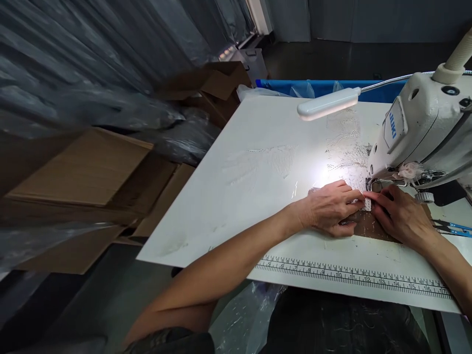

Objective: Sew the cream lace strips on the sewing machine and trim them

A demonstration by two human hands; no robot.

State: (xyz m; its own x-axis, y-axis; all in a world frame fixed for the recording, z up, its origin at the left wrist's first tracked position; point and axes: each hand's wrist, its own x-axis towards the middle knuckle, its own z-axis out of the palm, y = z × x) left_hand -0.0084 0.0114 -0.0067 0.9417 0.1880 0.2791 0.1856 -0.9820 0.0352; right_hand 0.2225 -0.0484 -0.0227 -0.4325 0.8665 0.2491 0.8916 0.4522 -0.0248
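Your white table (195, 196) fills the mid., cardboard boxes (84, 167) just off its L side. The sewing machine (416, 123) stands at the table's R end, w/ a lamp (328, 104) on a flex. arm over the tabletop. Your L hand (334, 209) is palm down, fingers half-curled; your R hand (401, 216) is partly open opp. it, fingers bent. White lace (368, 204) shows btwn your fingertips, close in front of the machine; can't tell if either hand's pinching it. Blue-handled snips (457, 231) lie nr your R wrist.
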